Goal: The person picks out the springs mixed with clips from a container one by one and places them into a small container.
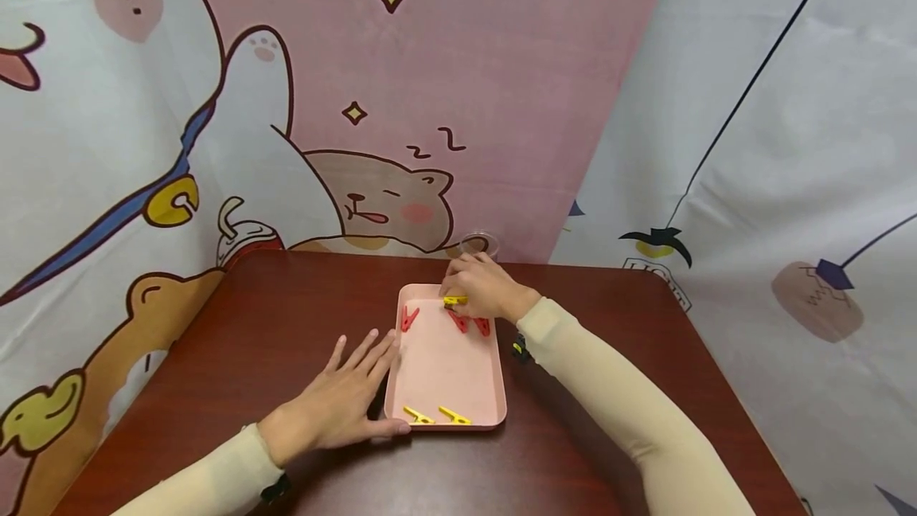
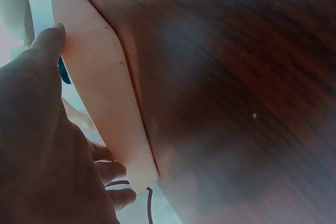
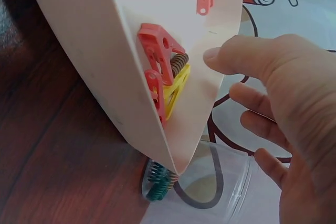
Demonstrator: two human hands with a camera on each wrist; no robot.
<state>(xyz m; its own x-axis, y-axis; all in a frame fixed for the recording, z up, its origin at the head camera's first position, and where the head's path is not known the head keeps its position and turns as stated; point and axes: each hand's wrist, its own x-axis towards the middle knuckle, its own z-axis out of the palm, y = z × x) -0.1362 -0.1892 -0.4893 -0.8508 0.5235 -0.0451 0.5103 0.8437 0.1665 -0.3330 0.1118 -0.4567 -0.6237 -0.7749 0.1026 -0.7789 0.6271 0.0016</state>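
Observation:
A shallow pink tray [image 1: 447,373] holds three red plastic clips, one red clip [image 1: 409,318] at its far left and two at its far right. Two yellow clips [image 1: 454,416] lie along its near edge. Over the far right corner is my right hand [image 1: 483,285]. From the right wrist, its thumb and fingers look spread, apart from a yellow clip [image 3: 178,90], a red clip [image 3: 160,51] and a brown coil spring [image 3: 179,64] lying together. My left hand [image 1: 344,400] rests along the tray's left side, fingers spread at the rim, thumb at the near corner.
Behind the tray's far right corner stands a clear plastic cup [image 1: 478,244]; green coil springs [image 3: 157,182] show near its base. The dark wooden table [image 1: 301,309] meets a cartoon-printed cloth [image 1: 516,102] at the back.

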